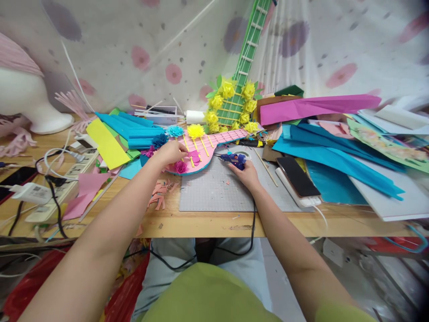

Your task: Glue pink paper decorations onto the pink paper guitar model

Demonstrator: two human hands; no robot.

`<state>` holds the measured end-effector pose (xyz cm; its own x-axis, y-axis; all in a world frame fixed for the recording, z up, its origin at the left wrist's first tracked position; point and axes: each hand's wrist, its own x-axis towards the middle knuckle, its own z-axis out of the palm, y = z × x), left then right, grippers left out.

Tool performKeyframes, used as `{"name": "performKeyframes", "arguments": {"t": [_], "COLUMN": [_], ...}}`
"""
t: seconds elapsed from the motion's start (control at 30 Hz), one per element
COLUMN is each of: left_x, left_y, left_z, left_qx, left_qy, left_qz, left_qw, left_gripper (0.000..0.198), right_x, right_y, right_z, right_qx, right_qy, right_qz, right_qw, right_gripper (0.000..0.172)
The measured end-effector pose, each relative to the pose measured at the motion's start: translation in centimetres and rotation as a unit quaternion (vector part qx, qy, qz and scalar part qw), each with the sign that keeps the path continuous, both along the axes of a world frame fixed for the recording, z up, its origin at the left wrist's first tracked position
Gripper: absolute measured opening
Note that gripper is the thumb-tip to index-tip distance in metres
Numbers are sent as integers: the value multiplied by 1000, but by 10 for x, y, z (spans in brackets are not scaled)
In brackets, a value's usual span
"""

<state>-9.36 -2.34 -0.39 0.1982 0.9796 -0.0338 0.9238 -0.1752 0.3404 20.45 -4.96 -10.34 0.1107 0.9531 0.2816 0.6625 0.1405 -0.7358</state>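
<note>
A pink paper guitar [214, 139] with yellow strings and a green neck [250, 42] leans from the desk up toward the back curtain. Paper flowers in yellow, blue and magenta sit on its body and neck. My left hand [170, 152] rests on the guitar body, fingers pinched at a magenta flower [193, 156]. My right hand [246, 172] grips a blue glue gun [233, 158], its nozzle pointing left toward the guitar body. Both hands work over a grey cutting mat [217, 190].
A phone [297, 176] lies right of the mat. Blue, magenta and yellow paper sheets [335, 165] pile up on both sides. A power strip [63, 185] with plugs and cables sits at the left, a white mannequin head [28, 100] behind it. Pink paper scraps [159, 194] lie near the desk's front edge.
</note>
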Motion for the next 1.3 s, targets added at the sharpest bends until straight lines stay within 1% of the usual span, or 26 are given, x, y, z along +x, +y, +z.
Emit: {"name": "performKeyframes", "arguments": {"t": [0.1,0.2,0.27,0.37,0.43,0.5,0.57,0.63,0.7,0.8,0.87,0.93,1.03,1.1,1.3], "left_x": [-3,-3,-1,3,5,5,6,8,11,19,22,22,18,15,15], "left_y": [-2,-3,-4,-8,-12,-17,-23,-31,-41,-59,-70,-79,-88,-92,-100], "left_z": [0,0,1,5,8,8,5,-2,-10,-22,-27,-31,-34,-36,-45], "left_qx": [-3,20,48,79,84,88,100,111,113,116,123,144,186,191,165], "left_qy": [-4,23,24,-14,-68,-150,-246,-337,-419,-509,-535,-532,-522,-536,-574], "left_qz": [0,20,36,81,118,141,148,153,169,203,222,249,278,283,314], "left_qw": [1000,999,998,994,987,975,953,922,885,829,806,797,785,772,738], "left_gripper": [24,24,22,20,19,17,15,12,11,13,13,15,15,14,17], "right_x": [0,1,1,-1,-2,-3,-3,-5,-7,-15,-24,-34,-51,-61,-85], "right_y": [0,-1,-1,-3,-4,-6,-9,-11,-15,-21,-26,-30,-35,-38,-40], "right_z": [-1,0,0,2,3,4,8,16,27,45,54,59,64,66,70], "right_qx": [3,-4,-7,-21,-44,-64,-60,-46,-46,-67,-80,-104,-135,-127,-74], "right_qy": [-4,-16,-20,-15,-4,14,49,107,172,229,235,223,190,173,114], "right_qz": [1,-3,-5,-13,-24,-39,-57,-63,-39,54,117,160,201,219,255], "right_qw": [1000,1000,1000,1000,999,997,995,991,983,970,962,956,951,952,957], "right_gripper": [64,60,56,53,52,53,55,56,56,52,48,47,48,48,46]}}
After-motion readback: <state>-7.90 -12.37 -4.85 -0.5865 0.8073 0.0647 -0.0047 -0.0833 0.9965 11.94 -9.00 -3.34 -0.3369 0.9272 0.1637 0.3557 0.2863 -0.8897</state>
